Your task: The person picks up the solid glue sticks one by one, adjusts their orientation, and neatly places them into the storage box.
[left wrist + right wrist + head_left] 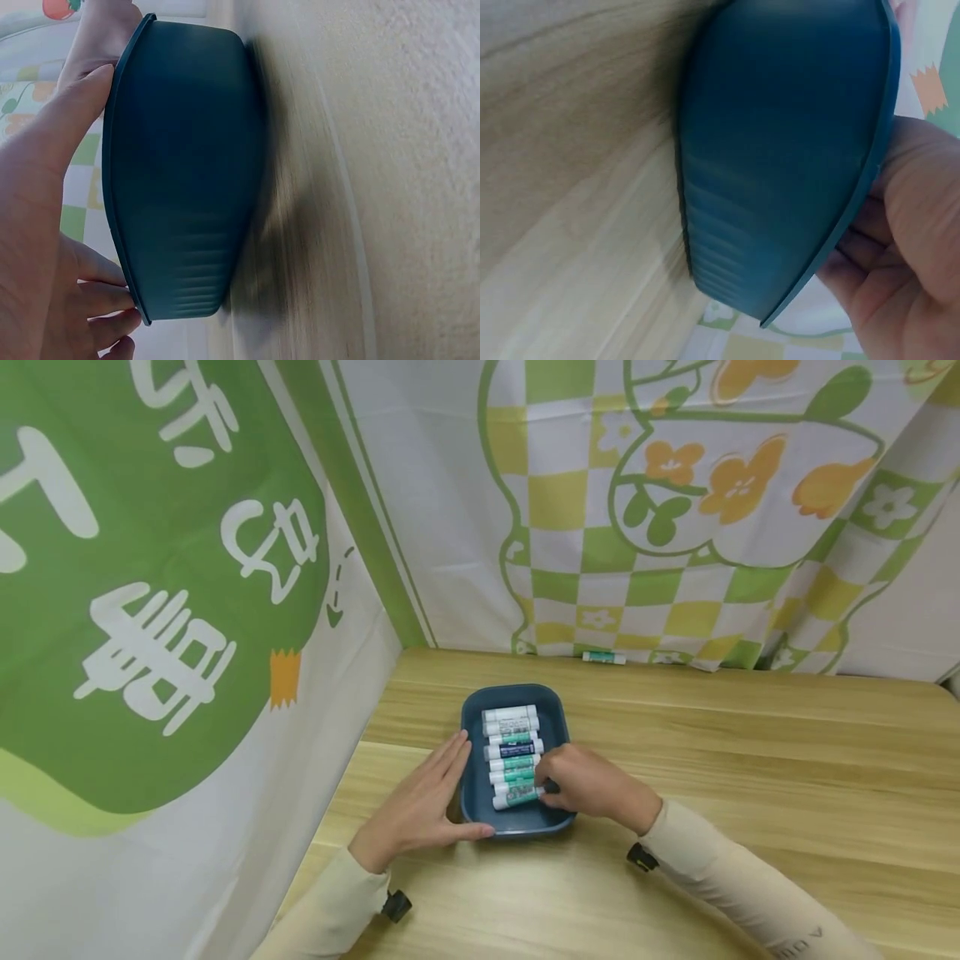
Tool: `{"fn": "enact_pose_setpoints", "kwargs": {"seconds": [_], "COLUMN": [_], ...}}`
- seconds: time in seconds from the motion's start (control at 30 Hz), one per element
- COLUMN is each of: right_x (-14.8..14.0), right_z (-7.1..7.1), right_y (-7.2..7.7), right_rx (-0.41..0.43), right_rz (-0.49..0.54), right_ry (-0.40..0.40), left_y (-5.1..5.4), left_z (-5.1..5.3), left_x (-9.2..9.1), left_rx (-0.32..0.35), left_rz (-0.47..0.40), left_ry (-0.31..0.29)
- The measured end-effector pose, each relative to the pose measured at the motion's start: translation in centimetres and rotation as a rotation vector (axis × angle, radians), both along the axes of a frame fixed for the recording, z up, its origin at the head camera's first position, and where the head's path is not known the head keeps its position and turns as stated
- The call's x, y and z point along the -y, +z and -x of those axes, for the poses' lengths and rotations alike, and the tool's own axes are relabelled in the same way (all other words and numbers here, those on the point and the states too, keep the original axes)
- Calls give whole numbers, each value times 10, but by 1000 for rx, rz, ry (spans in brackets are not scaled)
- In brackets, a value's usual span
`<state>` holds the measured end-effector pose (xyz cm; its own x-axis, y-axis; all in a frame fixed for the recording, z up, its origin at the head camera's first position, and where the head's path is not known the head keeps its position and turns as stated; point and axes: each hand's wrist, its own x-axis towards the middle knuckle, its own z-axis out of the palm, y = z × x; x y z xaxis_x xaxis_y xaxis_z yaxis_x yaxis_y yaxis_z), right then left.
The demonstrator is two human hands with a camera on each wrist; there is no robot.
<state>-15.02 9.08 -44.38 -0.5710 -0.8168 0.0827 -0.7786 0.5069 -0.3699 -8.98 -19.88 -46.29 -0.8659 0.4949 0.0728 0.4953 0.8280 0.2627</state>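
A dark blue tray (552, 706) stands on the wooden table, holding several white tubes with green, grey or navy labels that look like glue sticks (513, 749), side by side in a column. My left hand (420, 802) rests against the tray's left side, fingers extended along the rim and thumb on the near edge. Over the right rim reaches my right hand (592, 781), its curled fingers at the right end of the nearest glue stick (513, 800), apparently pinching it. Those fingertips are partly hidden. Both wrist views show mainly the tray's outer wall (184, 150).
Another green-labelled glue stick (603, 657) lies at the table's back edge against the patterned curtain (637, 527). A green and white cloth (225, 760) hangs along the left side. The wooden tabletop (750, 760) extends to the right.
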Motion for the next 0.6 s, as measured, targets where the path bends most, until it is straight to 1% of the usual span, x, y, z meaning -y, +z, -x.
{"fn": "enact_pose_setpoints", "kwargs": {"seconds": [0.1,0.23,0.4,0.6], "right_x": [4,9,14,17], "right_z": [1,0,-2,-4], "right_y": [0,0,0,2], "right_rx": [-52,-84,-95,-79], "right_rz": [-72,-124,-144,-169], "right_ry": [-12,-30,-57,-83], "left_y": [0,-1,-2,-1], "left_z": [-1,-1,0,0], "left_x": [0,0,0,0], "left_rx": [10,25,32,44], "left_rz": [8,8,0,-10], "left_ry": [7,10,12,16]}}
